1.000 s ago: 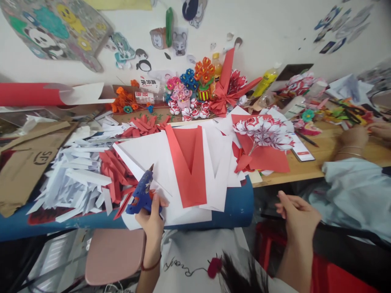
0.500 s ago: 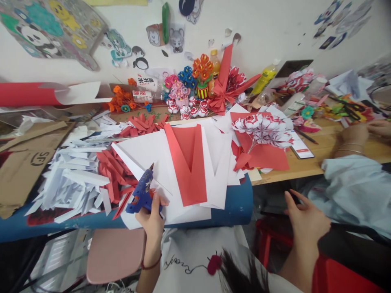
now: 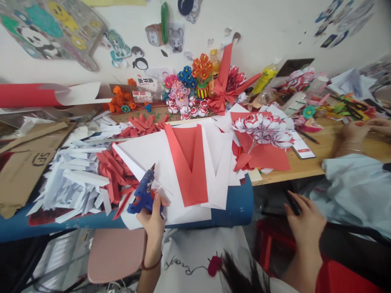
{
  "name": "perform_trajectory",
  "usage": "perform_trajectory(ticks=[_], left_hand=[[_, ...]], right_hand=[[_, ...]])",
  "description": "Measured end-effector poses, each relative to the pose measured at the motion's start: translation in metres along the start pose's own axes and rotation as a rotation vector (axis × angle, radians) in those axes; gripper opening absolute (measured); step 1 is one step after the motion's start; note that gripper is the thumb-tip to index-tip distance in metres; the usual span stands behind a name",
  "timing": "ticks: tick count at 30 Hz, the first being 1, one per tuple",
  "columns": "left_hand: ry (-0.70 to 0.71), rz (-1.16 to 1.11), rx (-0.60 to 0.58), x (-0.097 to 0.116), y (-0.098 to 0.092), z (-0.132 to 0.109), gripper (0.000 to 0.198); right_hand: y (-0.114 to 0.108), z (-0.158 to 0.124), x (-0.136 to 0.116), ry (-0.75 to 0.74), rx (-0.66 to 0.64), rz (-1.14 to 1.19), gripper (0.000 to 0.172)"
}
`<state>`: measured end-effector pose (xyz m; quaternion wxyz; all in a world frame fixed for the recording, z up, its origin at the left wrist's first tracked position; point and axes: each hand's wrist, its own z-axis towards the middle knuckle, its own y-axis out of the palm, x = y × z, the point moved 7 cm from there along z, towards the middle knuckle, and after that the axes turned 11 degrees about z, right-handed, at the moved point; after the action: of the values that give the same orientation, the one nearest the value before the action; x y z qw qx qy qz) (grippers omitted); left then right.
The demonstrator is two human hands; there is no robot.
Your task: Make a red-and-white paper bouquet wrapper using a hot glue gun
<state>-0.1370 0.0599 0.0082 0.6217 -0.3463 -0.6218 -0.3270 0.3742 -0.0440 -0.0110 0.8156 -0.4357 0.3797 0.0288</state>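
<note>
My left hand (image 3: 154,215) is closed around the handle of a blue glue gun (image 3: 143,193). Its nozzle points up and away, over white paper sheets at the near edge of the table. Just right of the gun lies a folded red paper (image 3: 191,175) with a V-shaped opening, overlapping a similar folded white paper (image 3: 217,162). Off the table's edge at the right, my right hand (image 3: 307,224) has its fingers closed on a slim black object (image 3: 294,203), whose kind I cannot make out.
White paper strips (image 3: 65,181) and red strips (image 3: 114,175) are heaped at the left, beside flattened cardboard (image 3: 29,167). A red-and-white paper flower bunch (image 3: 265,130) lies at the right near a phone (image 3: 302,145). Another person's hand (image 3: 354,134) rests on the wooden table.
My right hand has turned a little, and more of the black object shows between its fingers. My left hand and the glue gun have barely shifted.
</note>
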Motion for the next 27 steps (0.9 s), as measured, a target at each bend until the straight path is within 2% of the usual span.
perform_trajectory(ticks=[1,2,5,9,11,13,18,22,27], left_hand=[[0.002,0.007,0.001,0.000,0.000,0.000,0.026],[0.003,0.017,0.002,0.000,0.000,0.000,0.026],[0.007,0.051,0.014,-0.001,-0.002,0.000,0.025],[0.011,0.102,0.034,-0.001,-0.006,0.000,0.024],[0.014,0.098,0.022,-0.001,-0.006,0.001,0.023],[0.018,0.095,0.008,-0.001,-0.007,0.002,0.022],[-0.012,0.103,0.020,-0.003,-0.013,0.002,0.023],[-0.008,0.121,0.056,-0.001,-0.019,-0.001,0.024],[0.021,-0.004,0.072,0.010,-0.016,-0.001,0.028]], right_hand=[[0.003,-0.001,-0.020,-0.049,-0.012,0.075,0.049],[0.007,-0.002,-0.036,-0.031,-0.015,0.168,0.048],[0.031,-0.013,-0.074,0.183,-0.062,0.406,0.046],[0.095,-0.040,-0.121,0.321,-0.569,0.421,0.043],[0.117,-0.050,-0.137,0.351,-0.705,0.501,0.044],[0.132,-0.056,-0.148,0.395,-0.762,0.626,0.043],[0.145,-0.061,-0.163,0.471,-0.709,0.892,0.050],[0.136,-0.063,-0.173,0.419,-0.622,0.897,0.047],[0.128,-0.059,-0.180,0.355,-0.463,0.921,0.041]])
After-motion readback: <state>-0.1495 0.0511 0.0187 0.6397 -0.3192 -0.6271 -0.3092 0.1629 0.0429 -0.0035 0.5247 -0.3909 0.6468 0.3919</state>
